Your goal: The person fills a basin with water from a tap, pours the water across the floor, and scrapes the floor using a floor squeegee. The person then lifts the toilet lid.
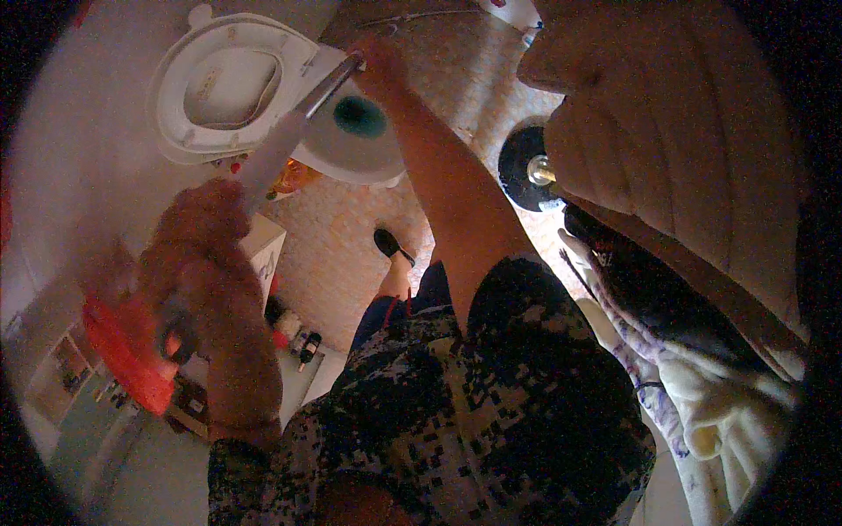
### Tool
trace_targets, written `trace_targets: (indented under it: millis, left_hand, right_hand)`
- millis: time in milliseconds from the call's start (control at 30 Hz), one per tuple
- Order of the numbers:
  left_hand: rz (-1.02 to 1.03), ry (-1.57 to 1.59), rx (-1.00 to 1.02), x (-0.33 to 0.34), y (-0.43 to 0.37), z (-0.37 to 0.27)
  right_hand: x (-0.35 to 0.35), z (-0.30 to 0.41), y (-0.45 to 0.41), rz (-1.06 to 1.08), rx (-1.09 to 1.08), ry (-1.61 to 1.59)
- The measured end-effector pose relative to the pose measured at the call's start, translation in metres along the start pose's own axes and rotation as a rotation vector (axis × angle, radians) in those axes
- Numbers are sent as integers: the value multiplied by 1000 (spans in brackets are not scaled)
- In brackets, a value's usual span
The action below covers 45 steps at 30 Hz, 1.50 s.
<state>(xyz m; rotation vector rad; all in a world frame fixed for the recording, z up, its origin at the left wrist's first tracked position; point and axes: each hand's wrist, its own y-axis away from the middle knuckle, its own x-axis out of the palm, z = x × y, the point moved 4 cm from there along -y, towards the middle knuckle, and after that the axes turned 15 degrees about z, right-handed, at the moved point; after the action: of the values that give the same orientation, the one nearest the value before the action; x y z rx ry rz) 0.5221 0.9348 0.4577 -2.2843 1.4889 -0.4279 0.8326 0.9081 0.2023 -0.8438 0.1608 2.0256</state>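
My right hand (pixel 381 69) is shut around the upper end of a rod (pixel 332 85) with a shiny metal section. Toward my left hand (pixel 204 223), the rod becomes a pale, blurred length. That hand is also blurred and appears closed on the rod's lower end. Under the rod is a white toilet bowl (pixel 355 161) holding dark teal liquid (pixel 358 117). Its seat (pixel 170 85) and lid are raised. Just below my left hand is a blurred red object (pixel 131 355); whether the hand touches it I cannot tell.
An orange packet (pixel 293 177) lies on the tiled floor beside the toilet, near a white box (pixel 266 240). My foot in a black slipper (pixel 388 243) is on the floor. To the right hang a beige curtain (pixel 658 131), a black cloth (pixel 644 283) and white fabric (pixel 723 407), near a round black base (pixel 516 164).
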Motion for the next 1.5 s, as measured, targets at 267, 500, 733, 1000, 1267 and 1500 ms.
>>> trace_targets:
  millis: [267,500,733,1000,1267,1500]
  left_hand:
    - [-79,-67,15,-16,13,-1]
    - [-97,-59,16,-8,10,24]
    - [-139,-143,27,11,-14,53]
    - [-163,-679,-169,-22,-12,10]
    - [-449,-664,-38,-20,-12,-66]
    - [22,50,241,-17,-9,-64]
  right_hand:
    - [-8,73,147,205,1,100]
    - [-21,55,159,42,-16,150]
    - [52,22,8,-3,-3,-134]
    - [46,34,47,395,-16,233]
    - [7,66,173,16,-5,-11]
    - [-21,68,157,-198,-114,11]
